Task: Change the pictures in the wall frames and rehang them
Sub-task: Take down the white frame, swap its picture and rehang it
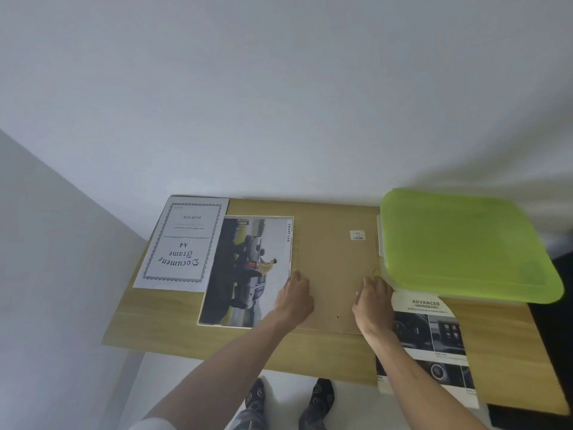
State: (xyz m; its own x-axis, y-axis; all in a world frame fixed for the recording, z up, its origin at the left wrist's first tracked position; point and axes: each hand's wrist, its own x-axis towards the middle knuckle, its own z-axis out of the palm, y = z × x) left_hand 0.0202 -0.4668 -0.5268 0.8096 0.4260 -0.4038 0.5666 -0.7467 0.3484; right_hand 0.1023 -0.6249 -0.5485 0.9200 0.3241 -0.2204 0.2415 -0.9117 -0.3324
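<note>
A picture frame lies face down on the wooden table, showing its brown backing board (331,268) with a small white label. My left hand (294,297) rests at the board's left edge, fingers bent onto it. At the right edge my right hand (373,301) does the same. Whether either hand pinches a clip is hidden. A truck picture (248,271) lies just left of the frame. A white "Document Frame A4" sheet (183,243) sits further left, partly under the picture.
A green plastic lid on a box (465,246) fills the table's back right. A car brochure (434,342) hangs over the front edge near my right arm. The table (173,330) stands against a white wall. My feet show below.
</note>
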